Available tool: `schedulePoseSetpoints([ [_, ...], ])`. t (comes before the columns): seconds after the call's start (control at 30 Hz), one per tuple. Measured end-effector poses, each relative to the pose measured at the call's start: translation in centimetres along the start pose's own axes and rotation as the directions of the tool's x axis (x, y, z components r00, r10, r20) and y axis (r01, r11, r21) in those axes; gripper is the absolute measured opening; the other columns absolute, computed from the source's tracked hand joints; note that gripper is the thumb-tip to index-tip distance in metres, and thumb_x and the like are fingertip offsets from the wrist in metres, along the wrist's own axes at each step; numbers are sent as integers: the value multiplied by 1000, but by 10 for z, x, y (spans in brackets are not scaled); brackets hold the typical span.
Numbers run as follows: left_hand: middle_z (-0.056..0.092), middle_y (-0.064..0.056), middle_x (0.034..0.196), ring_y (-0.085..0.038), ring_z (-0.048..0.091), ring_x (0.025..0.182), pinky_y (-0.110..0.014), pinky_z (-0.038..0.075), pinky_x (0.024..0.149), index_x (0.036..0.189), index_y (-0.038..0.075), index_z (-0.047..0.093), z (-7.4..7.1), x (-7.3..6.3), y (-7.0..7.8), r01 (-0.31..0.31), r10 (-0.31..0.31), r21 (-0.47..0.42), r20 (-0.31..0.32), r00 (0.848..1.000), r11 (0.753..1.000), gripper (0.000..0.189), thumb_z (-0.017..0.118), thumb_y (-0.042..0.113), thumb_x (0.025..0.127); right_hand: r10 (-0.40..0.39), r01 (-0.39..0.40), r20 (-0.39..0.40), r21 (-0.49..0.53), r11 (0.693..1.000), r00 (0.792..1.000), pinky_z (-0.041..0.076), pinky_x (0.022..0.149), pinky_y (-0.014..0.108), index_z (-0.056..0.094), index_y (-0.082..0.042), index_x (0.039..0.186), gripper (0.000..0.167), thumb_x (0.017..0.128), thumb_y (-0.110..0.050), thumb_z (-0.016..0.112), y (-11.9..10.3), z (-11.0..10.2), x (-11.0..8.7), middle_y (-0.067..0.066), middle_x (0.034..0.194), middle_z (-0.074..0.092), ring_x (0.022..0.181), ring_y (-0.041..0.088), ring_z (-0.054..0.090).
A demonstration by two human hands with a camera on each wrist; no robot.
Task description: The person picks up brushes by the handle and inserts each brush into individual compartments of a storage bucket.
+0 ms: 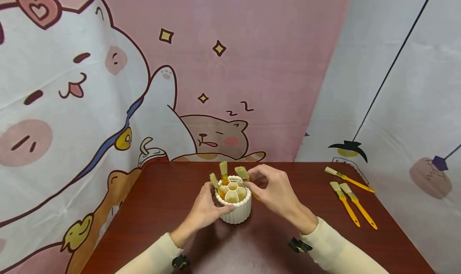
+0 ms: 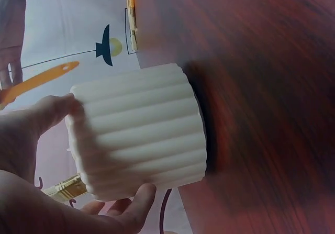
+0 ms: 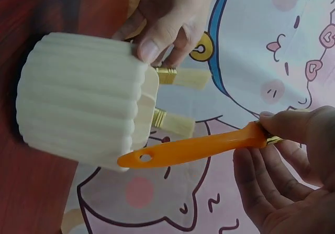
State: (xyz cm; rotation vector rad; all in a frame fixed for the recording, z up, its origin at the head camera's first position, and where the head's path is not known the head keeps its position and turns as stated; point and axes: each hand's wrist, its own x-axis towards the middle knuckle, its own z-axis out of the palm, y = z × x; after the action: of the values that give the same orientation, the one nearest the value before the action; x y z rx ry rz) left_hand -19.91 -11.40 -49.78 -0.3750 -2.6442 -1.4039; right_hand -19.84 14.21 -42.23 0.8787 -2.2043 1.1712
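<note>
A white ribbed brush holder (image 1: 235,215), divided inside into petal-shaped compartments, stands upright on the table. My left hand (image 1: 204,209) grips it round its left side, with the thumb at the front rim. Two flat paintbrushes, one at the back (image 1: 223,170) and one at the left (image 1: 214,181), stand in it bristles up. On the holder's right, my right hand (image 1: 276,189) pinches a third paintbrush (image 3: 204,147) near its metal band. Its bristles point up, and its yellow handle slants down. In the right wrist view the handle's tip overlaps the holder's rim.
Three more yellow-handled paintbrushes lie at the right of the dark red table (image 1: 162,202): one farther back (image 1: 349,179) and two side by side nearer, a left one (image 1: 345,204) and a right one (image 1: 359,206). A printed cartoon cloth (image 1: 273,66) hangs behind the table.
</note>
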Motion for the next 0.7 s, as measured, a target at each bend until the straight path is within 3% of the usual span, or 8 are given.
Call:
schedulePoseSetpoints([
  [0.43,61,-15,132,-26,62,112,-42,53,91,147,-5,49,-1,1,-1,23,-22,-23,24,999,999,95,102,37,79,-44,48,-48,95,994,998,64,77,31,78,-15,109,28,88,-5,94,-9,21,5,-8,102,76,89,13,76],
  [0.7,59,-17,132,-25,60,108,-41,52,87,148,-5,49,-1,1,-1,26,-26,-17,30,999,1000,96,102,37,79,-85,98,-98,139,985,992,65,69,40,78,-14,111,30,87,-3,94,-16,29,9,-2,101,78,85,17,77],
])
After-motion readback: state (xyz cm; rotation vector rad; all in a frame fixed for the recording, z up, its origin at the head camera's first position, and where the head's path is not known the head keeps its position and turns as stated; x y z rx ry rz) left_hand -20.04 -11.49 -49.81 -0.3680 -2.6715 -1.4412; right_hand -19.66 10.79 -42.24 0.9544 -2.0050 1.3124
